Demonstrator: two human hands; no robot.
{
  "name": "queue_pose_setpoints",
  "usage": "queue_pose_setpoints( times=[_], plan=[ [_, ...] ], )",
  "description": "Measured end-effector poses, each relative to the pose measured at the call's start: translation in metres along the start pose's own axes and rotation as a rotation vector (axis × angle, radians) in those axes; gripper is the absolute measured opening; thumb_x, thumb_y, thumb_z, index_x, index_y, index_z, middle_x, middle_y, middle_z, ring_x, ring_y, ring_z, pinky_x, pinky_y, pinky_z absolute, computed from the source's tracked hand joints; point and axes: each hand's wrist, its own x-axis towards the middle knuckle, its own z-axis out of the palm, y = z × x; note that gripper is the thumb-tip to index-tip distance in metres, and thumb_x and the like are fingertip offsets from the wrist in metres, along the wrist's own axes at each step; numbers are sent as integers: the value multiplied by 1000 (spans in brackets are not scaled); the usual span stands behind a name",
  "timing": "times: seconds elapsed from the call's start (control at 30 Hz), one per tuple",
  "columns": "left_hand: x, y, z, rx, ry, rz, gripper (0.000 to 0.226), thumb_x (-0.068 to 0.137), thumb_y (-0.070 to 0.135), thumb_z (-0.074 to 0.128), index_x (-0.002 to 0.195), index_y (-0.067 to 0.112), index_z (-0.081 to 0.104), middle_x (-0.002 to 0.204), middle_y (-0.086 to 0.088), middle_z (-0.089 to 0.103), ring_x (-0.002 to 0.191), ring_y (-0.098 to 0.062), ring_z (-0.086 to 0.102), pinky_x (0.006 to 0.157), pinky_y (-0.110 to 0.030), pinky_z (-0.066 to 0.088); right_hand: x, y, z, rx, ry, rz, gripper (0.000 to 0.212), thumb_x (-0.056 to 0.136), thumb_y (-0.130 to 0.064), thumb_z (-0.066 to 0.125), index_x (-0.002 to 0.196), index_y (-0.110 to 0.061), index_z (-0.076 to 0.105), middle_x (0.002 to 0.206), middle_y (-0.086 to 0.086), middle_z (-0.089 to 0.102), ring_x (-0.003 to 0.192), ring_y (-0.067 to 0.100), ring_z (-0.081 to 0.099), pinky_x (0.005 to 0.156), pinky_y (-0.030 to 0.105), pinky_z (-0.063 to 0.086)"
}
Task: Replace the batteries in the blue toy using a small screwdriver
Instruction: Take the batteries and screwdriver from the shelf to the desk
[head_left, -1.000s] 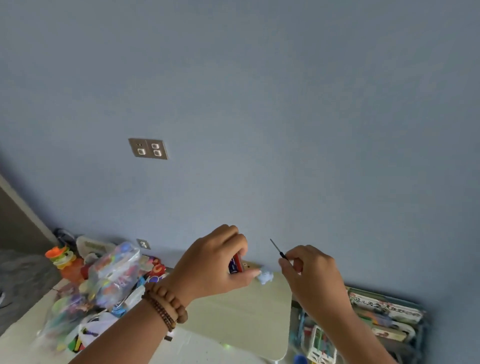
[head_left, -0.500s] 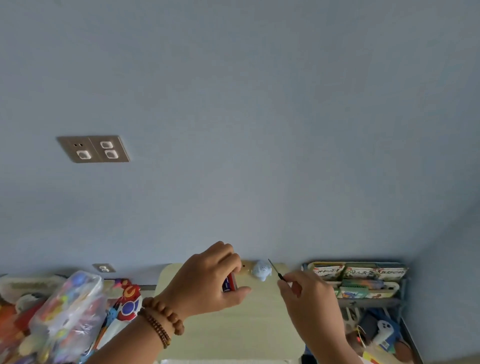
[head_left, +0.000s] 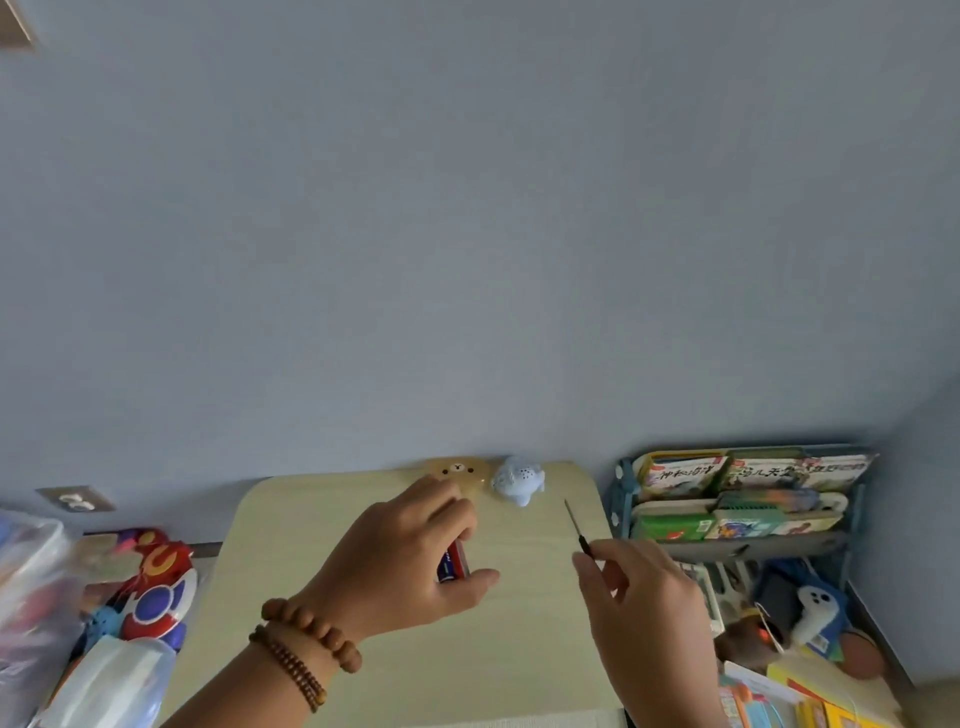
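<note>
Over the pale surface (head_left: 363, 675) the left hand (head_left: 400, 566) is curled around red-and-blue batteries (head_left: 453, 566); the right hand (head_left: 644, 597) pinches a small screwdriver (head_left: 576, 525), tip up; farther back the blue toy (head_left: 518, 479) rests beside a tan bear toy (head_left: 460, 473) by the wall.

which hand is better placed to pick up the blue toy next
Probably the left hand, once it sets down the batteries it holds. The right hand pinches the screwdriver, needed for the blue toy lying untouched on the table.

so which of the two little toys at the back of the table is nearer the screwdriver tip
The blue toy, right of the tan bear toy; the screwdriver in the right hand points toward it.
</note>
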Motion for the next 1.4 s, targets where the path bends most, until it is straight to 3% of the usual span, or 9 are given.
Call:
queue_pose_setpoints(
  times=[0.23,0.4,0.47,0.63,0.87,0.97,1.03,1.2,1.4],
  plan=[
    [-65,-53,199,32,-14,19,43,77,60,68,79,19,57,79,7,52,69,-10,47,45,-28,48,-36,123,158,-48,49,-12,5,82,-24,79,80,-26,74,69,-11,62,53,8,56,47,29,48],
    [-95,-74,275,98,-30,-31,44,80,65,61,80,21,53,79,9,50,72,-10,47,51,-31,52,-47,174,222,-95,60,-14,3,83,-29,77,83,-27,76,72,-9,65,53,18,59,44,25,41],
    [-99,-79,288,113,-30,-48,44,80,65,60,80,22,51,80,10,49,71,-8,44,52,-30,52,-45,182,237,-104,63,-12,3,84,-30,76,84,-27,76,74,-9,66,56,19,60,44,23,38],
    [-98,-82,302,109,-95,-22,44,81,66,60,80,23,49,80,9,48,72,-10,48,48,-30,50,-36,189,249,-123,27,-17,6,81,-31,79,79,-30,73,74,-8,64,63,21,66,49,31,49],
    [-100,-93,323,58,-56,-42,47,76,65,68,77,21,52,79,9,49,69,-10,49,41,-27,44,-25,203,267,-180,5,-24,26,57,-20,95,63,-30,71,60,-5,62,47,21,63,36,26,43],
    [-103,-97,328,55,-79,-27,49,73,67,70,77,21,53,81,9,50,72,-10,48,41,-25,43,-22,212,277,-155,117,-121,8,72,-30,75,65,-31,71,60,-4,62,48,19,63,38,21,44],
    [-101,-99,328,51,-94,-43,50,72,69,69,78,22,55,83,9,50,74,-9,48,41,-23,41,-23,214,280,-158,127,-141,18,76,-38,59,70,-29,74,61,-4,63,50,20,65,39,19,45],
    [-97,-101,325,34,-185,-47,51,72,71,67,83,22,58,88,6,53,80,-13,51,41,-29,44,-22,209,278,-173,99,-166,6,73,-29,70,70,-25,74,61,-4,64,52,20,66,40,22,45],
    [-103,-107,324,-13,-225,-3,49,77,68,67,88,21,61,93,4,55,83,-14,53,47,-28,47,-20,204,278,-193,60,-147,18,77,-39,58,72,-26,70,64,-5,65,56,22,67,42,23,47]
  ],
)
